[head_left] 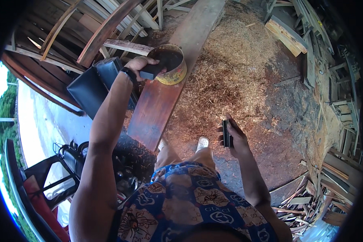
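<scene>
Two items held — left hand (136, 67), black wristband (128, 74) on its wrist, grips a dark grey rectangular block (149, 73) at the near left side of a round, yellow, stained bucket (174, 76); contact with the rim, can't tell. Bucket stands on a long reddish-brown wooden plank tabletop (149, 117). Right hand (238, 139), well apart from the bucket, has fingers closed around a thin dark rectangular object (226, 133) — kind unclear. Wood shavings (226, 76) cover much of the floor right of the tabletop.
</scene>
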Demonstrator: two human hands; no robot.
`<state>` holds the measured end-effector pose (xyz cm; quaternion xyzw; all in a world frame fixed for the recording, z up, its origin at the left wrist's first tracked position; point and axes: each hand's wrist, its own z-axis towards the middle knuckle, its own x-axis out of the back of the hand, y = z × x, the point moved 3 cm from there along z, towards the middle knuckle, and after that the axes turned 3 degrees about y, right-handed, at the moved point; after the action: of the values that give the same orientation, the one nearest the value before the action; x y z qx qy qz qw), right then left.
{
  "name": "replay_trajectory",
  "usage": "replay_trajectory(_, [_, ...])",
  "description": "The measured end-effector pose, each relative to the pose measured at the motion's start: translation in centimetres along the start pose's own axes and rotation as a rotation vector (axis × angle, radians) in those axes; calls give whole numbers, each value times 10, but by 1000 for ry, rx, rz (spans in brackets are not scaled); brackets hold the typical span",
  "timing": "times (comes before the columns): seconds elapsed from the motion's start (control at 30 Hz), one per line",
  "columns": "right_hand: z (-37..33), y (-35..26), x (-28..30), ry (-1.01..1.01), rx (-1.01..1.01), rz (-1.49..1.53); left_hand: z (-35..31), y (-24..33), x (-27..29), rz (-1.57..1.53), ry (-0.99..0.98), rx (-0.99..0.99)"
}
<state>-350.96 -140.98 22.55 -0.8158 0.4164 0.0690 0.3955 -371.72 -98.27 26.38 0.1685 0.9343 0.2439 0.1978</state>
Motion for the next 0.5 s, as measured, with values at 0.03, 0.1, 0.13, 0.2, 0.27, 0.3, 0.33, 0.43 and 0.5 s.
replay_trajectory(0.03, [6,-7,-8,-23,25,-84,-8,-1,3,39,-22,-42])
replay_trajectory(0.1, [20,-19,-25,-48,64,-159,-26,-8,6,85,-61,-132])
replay_trajectory(0.13, [26,-27,-39,-51,56,-172,-29,-16,19,69,-58,-132])
replay_trajectory(0.2, [35,-48,-76,-105,83,-237,-33,-26,41,191,-102,-286])
replay_trajectory(0.27, [47,-66,-113,-129,146,-279,-40,-40,51,140,-146,-268])
replay_trajectory(0.3, [54,-75,-132,-148,214,-309,-52,-43,48,96,-108,-291])
replay_trajectory(0.33, [62,-84,-155,-172,244,-347,-62,-46,52,47,-62,-316])
replay_trajectory(0.43, [105,-102,-219,-181,337,-694,-77,-63,78,-32,-184,-224])
replay_trajectory(0.5, [154,-110,-251,-135,315,-996,-87,-73,93,-82,-248,-192])
